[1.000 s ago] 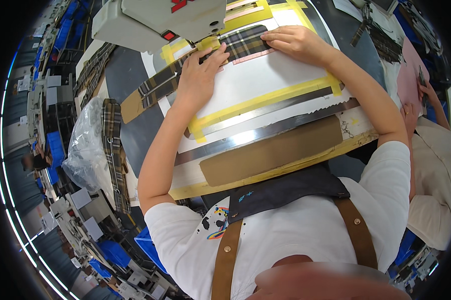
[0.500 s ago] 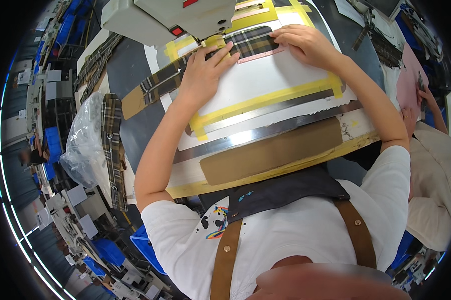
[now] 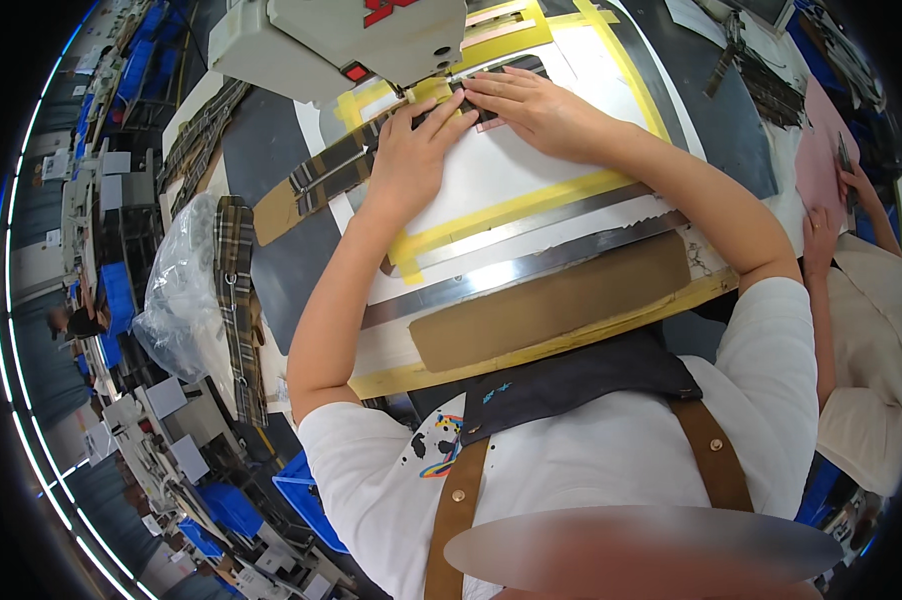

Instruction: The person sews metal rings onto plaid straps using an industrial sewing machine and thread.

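Observation:
A dark plaid fabric strip lies under the white sewing machine head, with a brown piece of card at its left end. My left hand rests flat on the strip close to the needle area, fingers spread. Beside it, my right hand lies across the strip's right part, fingers stretched out and pressing down, hiding most of that part. Both hands are over a white sheet edged with yellow tape. A pink edge of something shows under my right fingers.
A brown card strip lies along the table's front edge. To the left are a plaid strap with metal rings and a clear plastic bag. More plaid pieces lie at the far right, near another person's hand.
My right hand has slid left along the plaid strip, so its fingertips now reach my left hand's. My left hand stays in about the same place on the fabric.

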Available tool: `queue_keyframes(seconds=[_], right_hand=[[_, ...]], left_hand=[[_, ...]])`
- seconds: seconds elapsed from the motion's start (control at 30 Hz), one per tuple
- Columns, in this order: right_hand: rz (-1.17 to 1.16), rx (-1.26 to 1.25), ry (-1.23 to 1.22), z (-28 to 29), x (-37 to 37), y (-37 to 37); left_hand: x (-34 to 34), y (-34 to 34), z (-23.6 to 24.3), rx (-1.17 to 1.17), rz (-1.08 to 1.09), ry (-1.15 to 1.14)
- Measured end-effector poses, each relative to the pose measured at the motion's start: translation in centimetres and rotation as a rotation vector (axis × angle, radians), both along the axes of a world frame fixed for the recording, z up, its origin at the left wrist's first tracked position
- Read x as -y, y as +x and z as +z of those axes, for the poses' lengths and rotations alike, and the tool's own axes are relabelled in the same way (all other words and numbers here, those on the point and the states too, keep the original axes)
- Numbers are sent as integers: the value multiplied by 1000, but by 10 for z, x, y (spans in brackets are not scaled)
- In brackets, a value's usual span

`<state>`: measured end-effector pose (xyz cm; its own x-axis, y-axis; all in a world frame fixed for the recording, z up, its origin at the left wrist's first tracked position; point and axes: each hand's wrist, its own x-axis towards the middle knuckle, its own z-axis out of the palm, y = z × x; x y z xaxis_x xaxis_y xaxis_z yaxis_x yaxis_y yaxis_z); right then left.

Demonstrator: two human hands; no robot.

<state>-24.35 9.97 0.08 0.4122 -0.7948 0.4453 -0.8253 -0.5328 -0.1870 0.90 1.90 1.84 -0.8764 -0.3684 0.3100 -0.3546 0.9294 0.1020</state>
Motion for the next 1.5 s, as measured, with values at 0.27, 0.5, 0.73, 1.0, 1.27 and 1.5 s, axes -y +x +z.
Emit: queue_keyframes(seconds=[0.27, 0.5, 0.73, 1.0, 1.27, 1.5], right_hand=[[-52, 5, 139, 6, -9, 6], [-68, -129, 180, 9, -15, 2], [-40, -201, 197, 16, -27, -12], [-42, 337, 427, 32, -50, -83], [-8, 26, 125, 26, -42, -60], [0, -81, 211, 28, -45, -59]], left_hand=[[-1, -2, -3, -56, 42, 56], [0, -5, -3, -13, 42, -2], [4, -1, -3, 34, 12, -60], [1, 0, 0, 41, 12, -53], [2, -2, 0, 44, 3, -51], [2, 0, -1, 4, 5, -22]])
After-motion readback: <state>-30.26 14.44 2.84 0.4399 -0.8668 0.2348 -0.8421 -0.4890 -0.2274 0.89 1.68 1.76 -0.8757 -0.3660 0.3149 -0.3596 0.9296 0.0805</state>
